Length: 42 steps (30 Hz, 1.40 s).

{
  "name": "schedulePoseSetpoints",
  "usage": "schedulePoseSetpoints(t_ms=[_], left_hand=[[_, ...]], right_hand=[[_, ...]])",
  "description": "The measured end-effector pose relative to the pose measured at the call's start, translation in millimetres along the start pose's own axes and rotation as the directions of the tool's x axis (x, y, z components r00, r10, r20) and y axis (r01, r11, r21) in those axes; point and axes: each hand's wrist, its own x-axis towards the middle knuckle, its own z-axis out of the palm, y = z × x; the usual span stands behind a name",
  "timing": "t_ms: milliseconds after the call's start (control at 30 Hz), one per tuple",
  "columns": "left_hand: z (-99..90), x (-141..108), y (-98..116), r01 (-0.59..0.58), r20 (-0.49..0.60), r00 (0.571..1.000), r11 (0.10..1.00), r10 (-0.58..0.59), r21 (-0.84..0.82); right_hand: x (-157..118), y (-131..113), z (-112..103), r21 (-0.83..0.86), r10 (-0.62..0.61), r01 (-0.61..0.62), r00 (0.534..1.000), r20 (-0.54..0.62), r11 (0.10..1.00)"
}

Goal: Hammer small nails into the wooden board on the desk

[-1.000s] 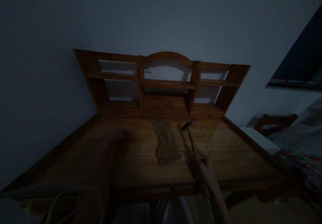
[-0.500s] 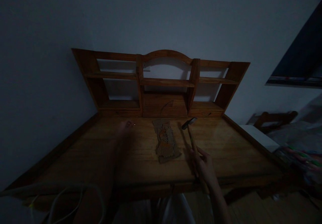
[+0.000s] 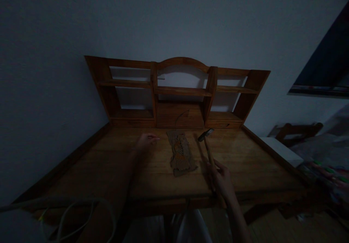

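My right hand [image 3: 222,177] is closed round the wooden handle of a hammer [image 3: 208,148]. The hammer's dark metal head points away from me, over the right part of the desk. To the left, my left hand [image 3: 147,140] pinches a small, thin, shiny piece that looks like a nail [image 3: 157,139]; it is too small and dim to be sure. Between both hands a worn, brownish piece of cloth [image 3: 184,155] with orange-yellow patches lies on the desk. Neither hand touches the cloth.
The wooden desk [image 3: 152,181] has a shelf unit [image 3: 180,91] along its back edge, against the wall. Raised side boards border the desk. Pale cables [image 3: 64,217] loop at the lower left. A wooden chair [image 3: 298,132] and a white surface [image 3: 283,151] stand at the right.
My left hand has moved right, closer to the cloth, with the small shiny piece at its fingertips. My right hand and the hammer have barely moved. The view has shifted slightly.
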Motion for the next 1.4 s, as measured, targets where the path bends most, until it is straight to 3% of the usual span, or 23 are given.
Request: schedulePoseSetpoints(t_ms=[333,567,900,1167,1400], left_hand=[[7.8,3.1,-16.1,0.017,-0.115,0.993,0.995,-0.006,0.094],[11.0,-2.5,-11.7,0.064,-0.240,0.971,0.977,-0.014,0.203],[15.8,-3.0,-15.1,0.037,-0.276,0.961,0.975,0.026,0.221],[16.3,-1.0,-18.1,0.027,-0.270,0.962,0.981,0.026,0.190],[15.5,1.3,-20.7,0.000,-0.262,0.963,0.973,0.062,0.229]], right_hand=[[-0.2,5.1,-1.4,0.025,-0.044,0.044,0.999,0.001,0.999],[-2.5,-1.7,-3.5,0.008,-0.063,0.063,0.998,0.020,0.998],[-1.7,4.5,-2.7,-0.059,-0.031,0.032,0.999,0.019,0.998],[13.3,11.9,-6.6,-0.291,0.003,-0.019,0.999,-0.053,0.956],[28.9,6.9,-17.6,-0.580,0.035,-0.060,0.998,-0.053,0.813]])
